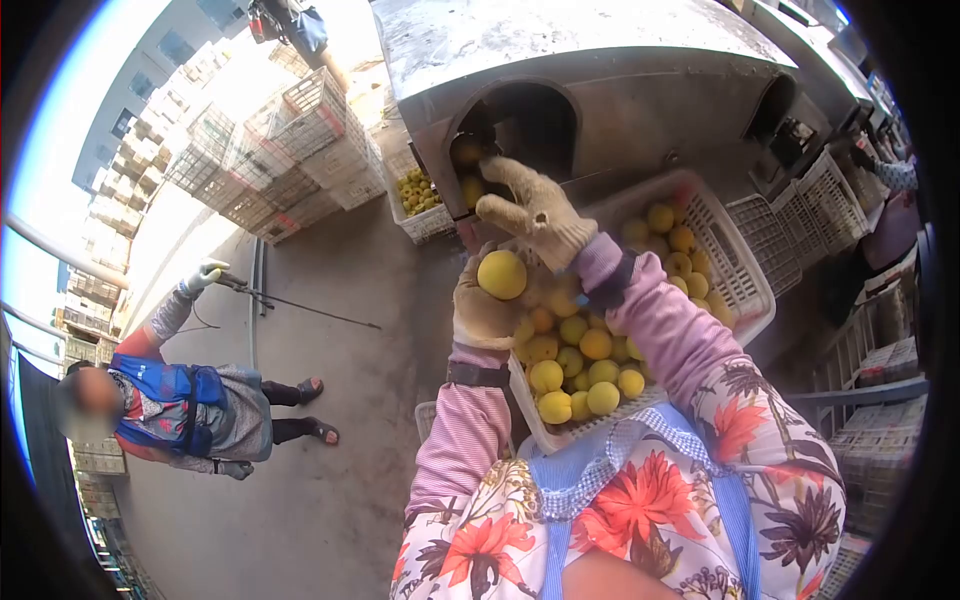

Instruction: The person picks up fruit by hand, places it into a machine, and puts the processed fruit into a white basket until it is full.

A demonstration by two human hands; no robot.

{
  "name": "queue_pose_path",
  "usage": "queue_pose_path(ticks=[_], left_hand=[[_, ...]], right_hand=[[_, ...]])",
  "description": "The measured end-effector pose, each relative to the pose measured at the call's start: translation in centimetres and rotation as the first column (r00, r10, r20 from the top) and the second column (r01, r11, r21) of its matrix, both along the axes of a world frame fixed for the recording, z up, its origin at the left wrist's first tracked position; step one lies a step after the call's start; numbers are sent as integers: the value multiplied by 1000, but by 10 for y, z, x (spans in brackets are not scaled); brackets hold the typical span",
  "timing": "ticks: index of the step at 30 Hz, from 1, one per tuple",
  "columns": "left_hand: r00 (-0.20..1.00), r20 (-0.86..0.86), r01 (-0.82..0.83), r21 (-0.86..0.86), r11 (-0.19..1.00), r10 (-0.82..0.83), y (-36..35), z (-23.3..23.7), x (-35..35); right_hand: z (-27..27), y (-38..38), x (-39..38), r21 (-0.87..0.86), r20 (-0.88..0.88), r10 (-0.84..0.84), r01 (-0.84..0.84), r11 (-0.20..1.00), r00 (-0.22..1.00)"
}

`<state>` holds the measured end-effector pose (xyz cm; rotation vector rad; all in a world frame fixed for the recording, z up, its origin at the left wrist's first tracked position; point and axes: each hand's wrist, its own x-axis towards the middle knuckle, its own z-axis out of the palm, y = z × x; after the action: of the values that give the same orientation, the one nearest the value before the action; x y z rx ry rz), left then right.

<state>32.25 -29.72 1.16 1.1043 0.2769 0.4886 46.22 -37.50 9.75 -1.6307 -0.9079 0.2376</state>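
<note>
Holding one round yellow fruit (502, 274) cupped in the left hand (485, 310), gloved in tan cloth, just above the white plastic basket (750, 300) of yellow fruits. Best to grip softly, no squashing. Right hand (535, 215) stretched toward the dark hole (540, 125) in the grey metal machine (600, 60), fingers spread, empty. Mind the basket rim. Nearby: stacked white crates (290, 150) and a person in a blue vest (170, 405).

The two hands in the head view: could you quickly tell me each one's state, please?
Left hand: closed on a yellow fruit.
Right hand: open, nothing seen in it, at the machine opening.
</note>
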Motion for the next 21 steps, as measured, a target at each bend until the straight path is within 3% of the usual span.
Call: queue_pose_path(ticks=[1,2,3,5,8,11,12,15,16,17,18,19,20,21], left_hand=[[1000,-28,-3,128,992,7,-1,1,-1],[998,-54,-8,253,967,23,-3,2,-1],[998,-45,34,55,998,-32,3,-5,0],[999,-18,28,-152,988,-31,7,-16,7],[992,-24,-129,-195,972,127,-3,-16,11],[985,-100,-131,68,989,137,-1,4,17],[985,-48,-166,17,986,166,-4,12,21],[948,-189,-282,-113,953,258,0,-26,34],[923,-378,-34,117,993,77,-7,-24,27],[772,-630,265,192,945,-88,-16,-23,20],[538,-842,779,477,406,-42,-29,-11,16],[261,-961,965,261,18,-89,-49,-14,12],[260,-964,933,266,-244,-55,-68,-5,-2],[139,-989,955,119,-273,56,-84,-43,-14]], right_hand=[[3,-23,-19,-191,-91,268,-281,941,959],[1,-34,-33,-450,86,387,-311,837,918],[-11,-40,-46,-259,97,257,-225,939,962],[-13,-49,-39,-418,169,325,-231,878,931],[-1,-55,-38,-469,-193,244,-307,828,951],[-39,-51,-50,-76,-396,208,-257,963,895],[-42,-47,-48,-160,-314,160,-218,963,936],[-33,-30,-33,-154,-241,-121,85,984,963],[-28,-20,-19,-211,6,-262,257,943,965],[-35,-7,-1,-229,232,-286,337,913,930],[-53,9,19,-226,442,-290,419,879,849],[-64,23,35,-204,630,-275,497,844,726],[-65,34,44,-203,596,-296,497,844,746],[-65,46,50,-202,563,-313,494,846,765]])
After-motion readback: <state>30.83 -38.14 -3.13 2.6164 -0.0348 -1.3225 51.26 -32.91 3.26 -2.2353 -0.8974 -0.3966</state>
